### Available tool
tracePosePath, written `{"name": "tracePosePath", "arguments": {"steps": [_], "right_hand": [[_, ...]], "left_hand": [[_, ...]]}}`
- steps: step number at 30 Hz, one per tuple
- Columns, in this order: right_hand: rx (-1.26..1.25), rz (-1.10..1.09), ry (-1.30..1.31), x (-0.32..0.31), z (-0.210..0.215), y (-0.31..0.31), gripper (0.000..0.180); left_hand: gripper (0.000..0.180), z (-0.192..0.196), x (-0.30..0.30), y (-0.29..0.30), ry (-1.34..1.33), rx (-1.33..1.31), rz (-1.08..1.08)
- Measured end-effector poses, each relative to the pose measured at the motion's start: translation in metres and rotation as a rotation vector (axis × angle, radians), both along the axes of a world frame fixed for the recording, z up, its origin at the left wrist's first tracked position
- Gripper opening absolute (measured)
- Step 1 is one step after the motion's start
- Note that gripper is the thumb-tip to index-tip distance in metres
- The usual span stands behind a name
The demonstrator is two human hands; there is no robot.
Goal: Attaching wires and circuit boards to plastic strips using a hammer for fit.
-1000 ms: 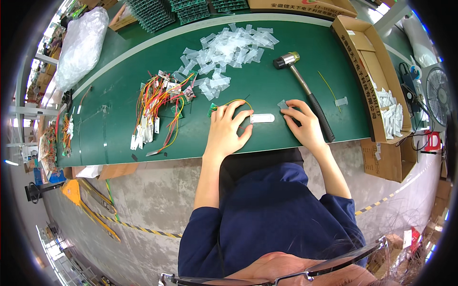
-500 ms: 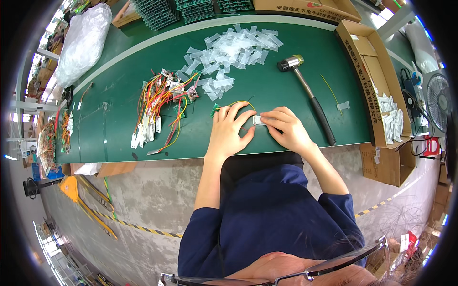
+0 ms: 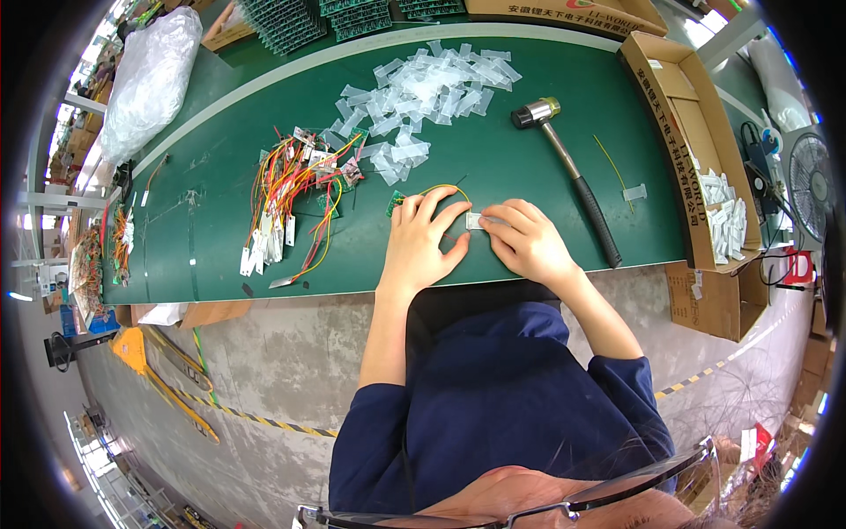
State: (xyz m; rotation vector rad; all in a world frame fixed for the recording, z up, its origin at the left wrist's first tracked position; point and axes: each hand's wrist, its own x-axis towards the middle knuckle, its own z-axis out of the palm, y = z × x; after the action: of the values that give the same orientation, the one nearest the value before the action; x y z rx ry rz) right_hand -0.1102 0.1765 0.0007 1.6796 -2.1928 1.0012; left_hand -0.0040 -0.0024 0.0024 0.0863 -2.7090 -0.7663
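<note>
My left hand (image 3: 421,242) lies on the green table with its fingers bent over thin wires and its thumb apart. Beside those fingers shows a small green circuit board (image 3: 396,203). From it a yellow wire (image 3: 441,188) loops past my fingertips toward a small white rectangular piece (image 3: 473,221). My right hand (image 3: 533,245) pinches that piece's right end, its fingertips close together. What lies beneath my left palm is hidden. Farther left is a bundle of red and yellow wires (image 3: 304,181) with white tabs and small boards. Clear plastic strips (image 3: 432,84) are piled beyond my hands.
A hammer (image 3: 582,189) with a black grip lies right of my hands, near a loose yellow-green wire (image 3: 608,163). An open cardboard box (image 3: 649,97) at the right edge holds white pieces. Stacked green boards (image 3: 280,26) and a plastic bag (image 3: 154,84) stand at the back.
My right fingers have shifted slightly on the white piece and curled a little more. The left hand stays nearly in place. The whole view has moved very slightly.
</note>
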Motion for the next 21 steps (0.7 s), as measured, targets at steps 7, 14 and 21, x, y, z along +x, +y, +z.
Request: {"name": "tracePosePath", "arguments": {"steps": [7, 14, 21], "right_hand": [[0.019, -0.002, 0.092, 0.0009, -0.0001, -0.0001, 0.027], [-0.047, -0.002, -0.090, -0.0009, -0.0028, -0.0002, 0.027], [-0.058, -0.025, -0.193, -0.0009, -0.0024, 0.0011, 0.025]], "left_hand": [[0.039, 0.0002, 0.0001, -0.0003, 0.033, -0.039, 0.000], [0.038, 0.0003, 0.0005, 0.0000, 0.032, -0.038, 0.003], [0.037, 0.0003, -0.0007, 0.0003, 0.049, -0.039, -0.003]]}}
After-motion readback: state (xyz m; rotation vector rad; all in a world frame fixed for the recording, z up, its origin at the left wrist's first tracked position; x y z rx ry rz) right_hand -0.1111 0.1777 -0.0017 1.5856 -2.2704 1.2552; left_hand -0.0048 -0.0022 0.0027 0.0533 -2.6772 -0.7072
